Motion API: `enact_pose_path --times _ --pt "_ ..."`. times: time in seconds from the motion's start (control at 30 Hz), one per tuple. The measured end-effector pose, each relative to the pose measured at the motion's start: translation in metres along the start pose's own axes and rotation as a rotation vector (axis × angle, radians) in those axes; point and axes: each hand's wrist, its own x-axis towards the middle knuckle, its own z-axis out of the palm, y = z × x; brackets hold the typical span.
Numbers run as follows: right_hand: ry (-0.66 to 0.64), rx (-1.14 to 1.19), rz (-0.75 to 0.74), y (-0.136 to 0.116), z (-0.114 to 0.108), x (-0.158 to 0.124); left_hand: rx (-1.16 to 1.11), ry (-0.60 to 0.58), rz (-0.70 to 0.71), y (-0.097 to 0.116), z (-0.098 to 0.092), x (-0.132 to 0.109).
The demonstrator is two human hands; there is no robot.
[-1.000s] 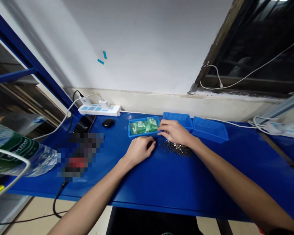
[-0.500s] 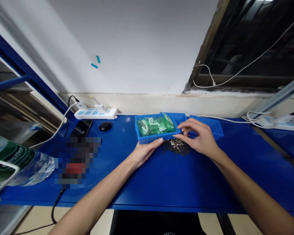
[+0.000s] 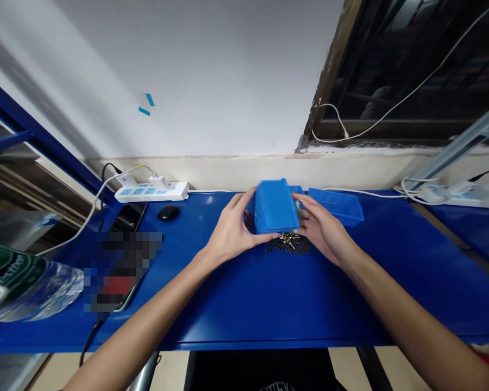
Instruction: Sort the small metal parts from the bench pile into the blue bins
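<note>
A blue plastic bin [image 3: 276, 206] is tilted up on its side, its outer face toward me. My left hand [image 3: 234, 228] grips its left side, thumb along the lower edge. At the bin's right side is my right hand [image 3: 320, 225], fingers bent near its opening, where a bit of green and clear material shows between bin and fingers. Whether those fingers hold anything is hidden. Just below the bin lies a pile of dark and brass-coloured screws [image 3: 289, 244] on the blue table [image 3: 244, 304].
Another blue bin [image 3: 337, 206] stands behind my right hand, and part of a further one shows behind the tilted bin. On the left are a black mouse [image 3: 168, 213], a white power strip [image 3: 152, 191], a phone [image 3: 129, 217] and a large plastic bottle [image 3: 36, 282].
The bin with green packets has been tipped from upright onto its side, hiding most of its contents. My left hand has moved up around its side; my right hand has shifted against the opening.
</note>
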Motion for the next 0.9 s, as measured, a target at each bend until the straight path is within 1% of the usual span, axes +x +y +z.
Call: enact_pose_path --times 0.07,0.13,0.23,0.3,0.4,0.5,0.57,0.67,0.7,0.77,0.83,0.9 --pt "0.048 0.038 0.059 0.007 -0.006 0.002 0.141 -0.092 0.046 0.004 0.001 0.007" --pt "0.109 0.028 0.094 0.015 -0.014 0.003 0.225 -0.163 0.061 0.007 0.005 0.013" --pt "0.199 -0.106 0.053 0.028 -0.028 0.004 0.267 -0.194 0.045 0.01 0.012 0.019" --pt "0.242 -0.3 -0.038 0.035 -0.038 0.004 0.286 -0.19 0.032 0.009 0.014 0.02" --pt "0.311 -0.619 -0.234 0.042 -0.052 0.002 0.298 -0.144 0.019 0.004 0.014 0.018" --pt "0.357 -0.896 -0.332 0.044 -0.061 -0.002 0.277 -0.069 0.008 -0.003 0.011 0.012" --pt "0.377 -0.992 -0.413 0.04 -0.062 -0.005 0.255 -0.037 -0.02 -0.008 0.008 0.008" --pt "0.395 -1.013 -0.592 0.03 -0.054 -0.009 0.21 0.019 -0.099 -0.014 0.003 0.003" --pt "0.38 -1.004 -0.639 0.025 -0.048 -0.01 0.19 0.05 -0.128 -0.016 0.002 0.002" --pt "0.283 -0.967 -0.706 0.016 -0.032 -0.01 0.147 0.138 -0.179 -0.019 -0.001 0.0" --pt "0.103 -0.928 -0.706 0.009 -0.014 -0.005 0.093 0.246 -0.209 -0.021 -0.003 -0.002" --pt "-0.094 -0.92 -0.687 0.005 0.005 0.007 0.005 0.349 -0.195 -0.023 -0.004 -0.003"
